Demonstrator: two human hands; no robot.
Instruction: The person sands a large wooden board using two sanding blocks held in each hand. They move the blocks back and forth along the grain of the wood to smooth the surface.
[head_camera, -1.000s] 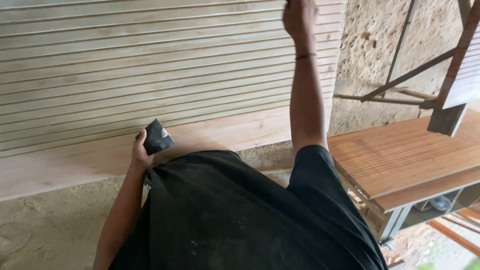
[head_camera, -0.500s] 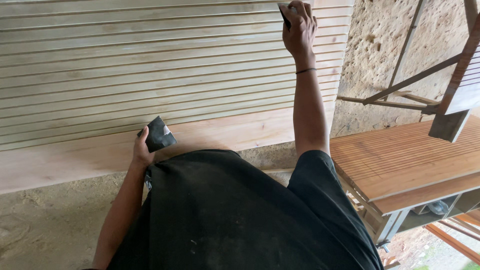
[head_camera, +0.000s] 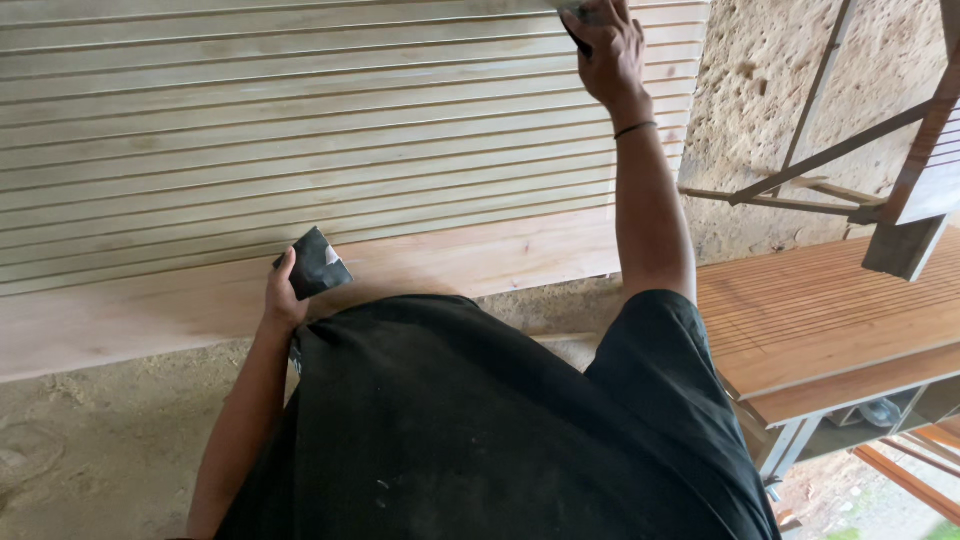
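Since a moment ago, my right hand has slid a bit to the right along the grooves. On the left, my left hand grips a dark sanding pad against the pale grooved wood panel. Up top, my right hand pinches another dark sanding piece on the panel.

A woodworking shop: a pale grooved wooden panel under the hands, a rough plaster wall to their right.
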